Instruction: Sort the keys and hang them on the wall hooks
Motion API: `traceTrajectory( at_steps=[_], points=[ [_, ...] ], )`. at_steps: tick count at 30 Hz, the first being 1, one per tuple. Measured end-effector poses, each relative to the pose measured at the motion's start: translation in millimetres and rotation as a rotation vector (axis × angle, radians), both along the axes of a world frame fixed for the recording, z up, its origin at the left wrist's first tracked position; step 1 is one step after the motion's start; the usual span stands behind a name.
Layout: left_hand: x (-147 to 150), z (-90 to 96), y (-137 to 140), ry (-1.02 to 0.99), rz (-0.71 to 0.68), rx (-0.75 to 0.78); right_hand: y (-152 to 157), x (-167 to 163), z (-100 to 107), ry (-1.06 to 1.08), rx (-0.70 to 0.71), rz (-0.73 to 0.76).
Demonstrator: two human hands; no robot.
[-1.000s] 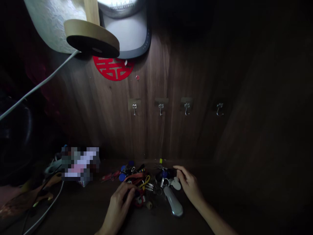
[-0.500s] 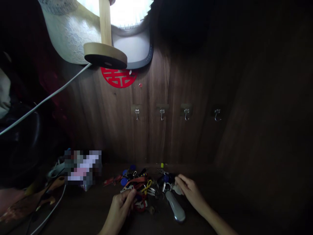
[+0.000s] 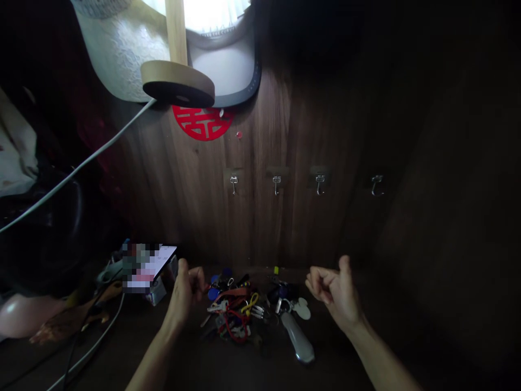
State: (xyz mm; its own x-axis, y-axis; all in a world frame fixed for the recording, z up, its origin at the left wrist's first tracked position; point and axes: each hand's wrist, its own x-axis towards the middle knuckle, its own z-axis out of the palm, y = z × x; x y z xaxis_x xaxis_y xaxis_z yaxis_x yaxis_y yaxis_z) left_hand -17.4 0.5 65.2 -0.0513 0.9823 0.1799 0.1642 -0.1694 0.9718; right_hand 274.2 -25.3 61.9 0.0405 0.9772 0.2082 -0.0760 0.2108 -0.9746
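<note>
A pile of keys and key rings lies on the dark wooden surface, among them a red carabiner-like loop (image 3: pixel 236 332), a yellow strap (image 3: pixel 249 304) and an orange-brown strap (image 3: pixel 233 294). At its right end is a silver-grey, rounded handle-shaped thing (image 3: pixel 298 339) with a pale tag (image 3: pixel 302 308) beside it. My left hand (image 3: pixel 184 293) is raised just left of the pile, thumb up and fingers loosely bent, holding nothing visible. To the right of the pile my right hand (image 3: pixel 337 293) is held likewise, empty, its thumb apart from the curled fingers.
Several metal hooks (image 3: pixel 277 183) are fixed to the wooden back panel (image 3: pixel 260 228). Above hang pale caps (image 3: pixel 228 68) and a lamp with a round wooden base (image 3: pixel 178 81), its white cable (image 3: pixel 93 152) running left. A phone (image 3: pixel 157 265) rests on a small box at left.
Both hands have left the pile and moved outward, left and right, with thumbs now raised. The pale tag by my right hand is uncovered. The view has shifted slightly.
</note>
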Motion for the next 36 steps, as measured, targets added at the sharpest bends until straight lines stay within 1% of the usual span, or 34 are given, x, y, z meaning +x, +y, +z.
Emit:
traceTrajectory(
  at_steps=[2, 4, 11, 13, 15, 17, 19, 22, 23, 25, 27, 30, 36],
  points=[
    [-5, -4.5, 2, -0.016, -0.001, -0.044, 2, 0, -7, -0.011, -0.054, 0.007],
    [-8, -7.2, 3, -0.016, 0.01, -0.046, 3, -2, -12, -0.022, -0.085, 0.004],
    [-14, -9.4, 7, -0.029, 0.019, -0.028, 12, -8, -18, -0.067, -0.072, 0.02],
    [-13, -13.1, 12, -0.029, 0.018, -0.014, 16, -11, -23, -0.091, -0.065, -0.003],
    [-9, -19.2, 17, 0.0, 0.02, -0.001, 20, -15, -30, -0.171, -0.045, -0.042],
    [0, -27.7, 24, 0.09, 0.019, 0.016, 24, -22, -40, -0.318, 0.01, -0.079],
    [14, -38.1, 29, 0.266, -0.003, 0.072, 25, -29, -50, -0.518, 0.109, -0.085],
    [36, -54.3, 36, 0.57, -0.109, 0.227, 23, -38, -62, -0.873, 0.275, -0.008],
    [43, -59.1, 37, 0.665, -0.116, 0.263, 22, -39, -64, -0.973, 0.311, 0.018],
    [52, -67.3, 39, 0.823, -0.088, 0.299, 23, -39, -68, -1.102, 0.343, 0.042],
    [58, -73.3, 39, 0.926, -0.047, 0.313, 25, -36, -70, -1.151, 0.343, 0.027],
    [60, -78.7, 39, 0.954, -0.028, 0.335, 30, -29, -72, -1.178, 0.331, -0.019],
    [55, -80.9, 33, 0.84, -0.067, 0.327, 36, -15, -77, -1.213, 0.327, -0.117]
  ],
)
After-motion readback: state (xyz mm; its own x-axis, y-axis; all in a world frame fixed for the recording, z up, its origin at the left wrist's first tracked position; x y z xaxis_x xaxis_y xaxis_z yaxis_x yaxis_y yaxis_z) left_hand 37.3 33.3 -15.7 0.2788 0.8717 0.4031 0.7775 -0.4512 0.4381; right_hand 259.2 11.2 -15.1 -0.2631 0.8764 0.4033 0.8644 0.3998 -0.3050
